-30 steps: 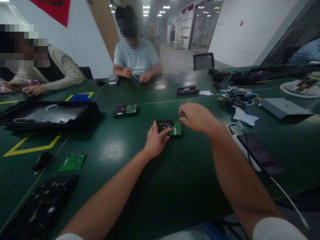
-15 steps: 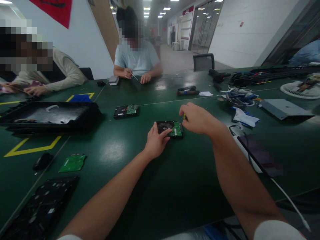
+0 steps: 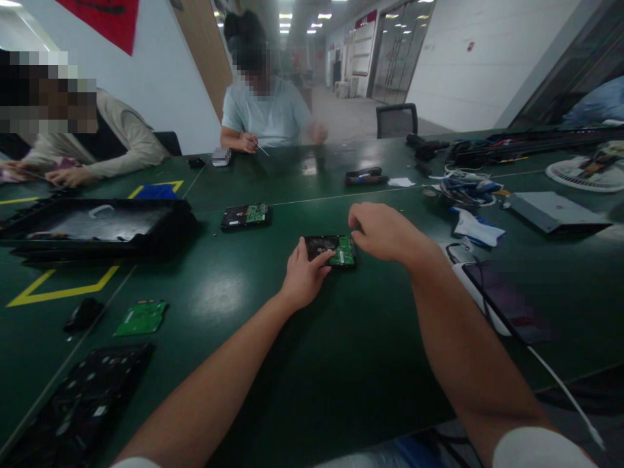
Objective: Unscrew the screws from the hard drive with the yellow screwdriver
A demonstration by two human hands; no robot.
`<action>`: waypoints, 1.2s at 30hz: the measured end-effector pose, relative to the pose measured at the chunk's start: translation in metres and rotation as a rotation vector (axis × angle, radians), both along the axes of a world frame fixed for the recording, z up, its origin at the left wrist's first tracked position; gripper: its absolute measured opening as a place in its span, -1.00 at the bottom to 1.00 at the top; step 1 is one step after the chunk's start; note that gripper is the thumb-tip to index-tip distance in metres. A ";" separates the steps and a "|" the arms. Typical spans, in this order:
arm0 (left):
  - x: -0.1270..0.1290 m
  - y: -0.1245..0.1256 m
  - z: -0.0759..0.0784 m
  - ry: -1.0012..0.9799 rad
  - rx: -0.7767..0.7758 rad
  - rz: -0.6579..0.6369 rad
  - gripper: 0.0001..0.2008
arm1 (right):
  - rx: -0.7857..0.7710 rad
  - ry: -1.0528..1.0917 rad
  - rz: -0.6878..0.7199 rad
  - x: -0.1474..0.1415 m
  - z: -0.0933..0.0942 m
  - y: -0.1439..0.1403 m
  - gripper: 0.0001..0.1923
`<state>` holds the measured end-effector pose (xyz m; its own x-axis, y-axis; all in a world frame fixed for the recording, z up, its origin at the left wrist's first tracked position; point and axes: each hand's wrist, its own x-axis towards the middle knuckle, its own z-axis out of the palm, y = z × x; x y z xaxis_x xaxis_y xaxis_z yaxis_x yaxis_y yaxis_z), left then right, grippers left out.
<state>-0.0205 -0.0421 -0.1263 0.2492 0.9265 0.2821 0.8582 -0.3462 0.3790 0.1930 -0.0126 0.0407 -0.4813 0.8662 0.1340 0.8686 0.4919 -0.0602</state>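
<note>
A hard drive (image 3: 316, 246) lies on the green table with its black casing and green circuit board facing up. My left hand (image 3: 303, 276) grips it at the left and front, thumb at the far edge and a finger stretched over the board. At the drive's right end is my right hand (image 3: 377, 231), fingers curled closed around a small screwdriver. The hand now hides that tool; its yellow and black handle showed a moment earlier. Whether its tip touches the drive cannot be seen.
A second hard drive (image 3: 245, 216) lies further back left. Black trays (image 3: 180, 218), a loose green circuit board (image 3: 141, 317) and a large black part (image 3: 82, 403) are at left. Gloves (image 3: 480, 227), a metal box (image 3: 558, 211) and a phone (image 3: 502, 296) lie right. Two people sit opposite.
My right hand has turned slightly at the drive's end, and the yellow handle is now out of sight. My left hand stays put. The person opposite has raised one hand off the table.
</note>
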 end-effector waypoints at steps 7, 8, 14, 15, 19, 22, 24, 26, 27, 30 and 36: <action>0.000 0.000 0.000 -0.004 -0.004 -0.005 -0.53 | -0.012 0.019 0.004 0.001 0.001 -0.001 -0.75; 0.000 0.000 0.000 -0.005 -0.006 -0.004 -0.53 | -0.012 0.020 0.007 0.000 0.001 -0.001 -0.78; 0.000 0.000 0.001 -0.010 -0.014 -0.001 -0.53 | 0.005 0.021 -0.108 0.000 0.000 0.000 -0.83; 0.000 -0.001 0.001 -0.009 -0.014 0.000 -0.53 | -0.001 0.034 -0.069 0.001 -0.001 0.000 -0.82; -0.001 0.000 0.000 -0.002 -0.010 -0.001 -0.53 | -0.047 0.045 0.052 0.002 0.001 0.000 -0.76; -0.001 0.001 -0.001 0.005 -0.003 -0.007 -0.52 | -0.025 0.034 0.016 0.000 0.002 0.000 -0.84; -0.002 0.001 -0.002 0.007 0.004 -0.011 -0.52 | 0.005 0.024 -0.039 -0.001 0.002 0.001 -0.90; -0.002 0.001 -0.003 0.007 0.008 -0.014 -0.53 | 0.027 0.020 -0.100 -0.001 0.000 0.002 -0.84; -0.002 0.001 -0.003 0.005 0.008 -0.013 -0.53 | 0.033 0.027 -0.114 -0.001 -0.001 0.003 -0.82; -0.002 0.001 -0.002 0.002 0.001 -0.012 -0.54 | 0.042 0.087 -0.031 0.000 -0.004 0.005 -0.88; -0.001 0.000 0.001 0.000 -0.006 -0.012 -0.54 | -0.009 0.177 0.043 -0.004 -0.003 0.007 -0.85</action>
<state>-0.0214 -0.0424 -0.1250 0.2603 0.9252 0.2762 0.8539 -0.3541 0.3814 0.1888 -0.0056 0.0380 -0.4872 0.8472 0.2120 0.8224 0.5267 -0.2151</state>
